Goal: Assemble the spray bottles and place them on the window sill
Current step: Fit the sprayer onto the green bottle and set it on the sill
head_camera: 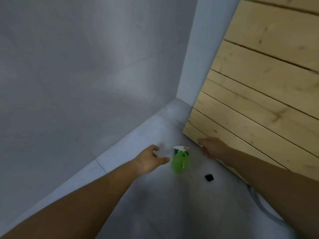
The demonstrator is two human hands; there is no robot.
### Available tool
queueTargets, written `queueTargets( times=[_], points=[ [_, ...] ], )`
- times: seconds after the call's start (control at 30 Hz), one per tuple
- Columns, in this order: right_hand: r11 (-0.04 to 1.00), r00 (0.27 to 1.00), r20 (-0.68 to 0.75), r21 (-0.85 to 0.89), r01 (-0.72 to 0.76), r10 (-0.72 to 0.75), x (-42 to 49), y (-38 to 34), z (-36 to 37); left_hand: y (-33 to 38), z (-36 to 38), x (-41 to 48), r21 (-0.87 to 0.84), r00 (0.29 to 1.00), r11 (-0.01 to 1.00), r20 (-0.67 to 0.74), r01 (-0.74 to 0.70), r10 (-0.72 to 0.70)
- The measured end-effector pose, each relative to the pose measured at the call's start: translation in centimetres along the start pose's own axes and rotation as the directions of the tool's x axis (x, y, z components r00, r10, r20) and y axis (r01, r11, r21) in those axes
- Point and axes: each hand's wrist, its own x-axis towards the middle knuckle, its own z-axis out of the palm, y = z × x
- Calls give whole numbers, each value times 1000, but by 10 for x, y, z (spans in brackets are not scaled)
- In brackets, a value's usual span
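1 spray bottle (180, 160) in shot: see-through green body, white trigger head already fitted on top. It's standing roughly upright and free on the pale grey surface (172, 204), close to the corner. Motion blur smears its outline, so finer details can't be read.

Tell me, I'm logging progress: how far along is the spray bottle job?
Done: the green spray bottle carries its white spray head and stands on the grey surface. In hand: nothing; the left hand hovers open beside it, the right hand by the wooden boards. Left: no other bottles show; sill unclear.
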Motion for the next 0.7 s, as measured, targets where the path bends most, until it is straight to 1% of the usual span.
queueTargets(
  times=[0.1, 0.23, 0.47, 0.57, 0.63, 0.7],
  points=[
    [993, 995, 27, 51, -102, 101, 36, 35, 0, -8, 38, 40, -7, 999, 1000, 34, -11, 11],
    [983, 987, 80, 106, -149, 141, 76, 63, 13, -22, 64, 88, 13, 998, 999, 53, -46, 45],
    [964, 983, 141, 224, -146, 116, 134, 87, 43, -29, 85, 134, 27, 968, 976, 141, -214, 208],
    [956, 981, 169, 259, -134, 92, 146, 96, 49, -37, 93, 149, 40, 951, 958, 135, -285, 277],
    [951, 978, 190, 275, -138, 87, 150, 102, 52, -43, 98, 155, 44, 951, 956, 130, -289, 281],
    [949, 975, 202, 279, -145, 90, 153, 105, 55, -50, 102, 160, -13, 958, 962, 88, -273, 273]
  ],
)
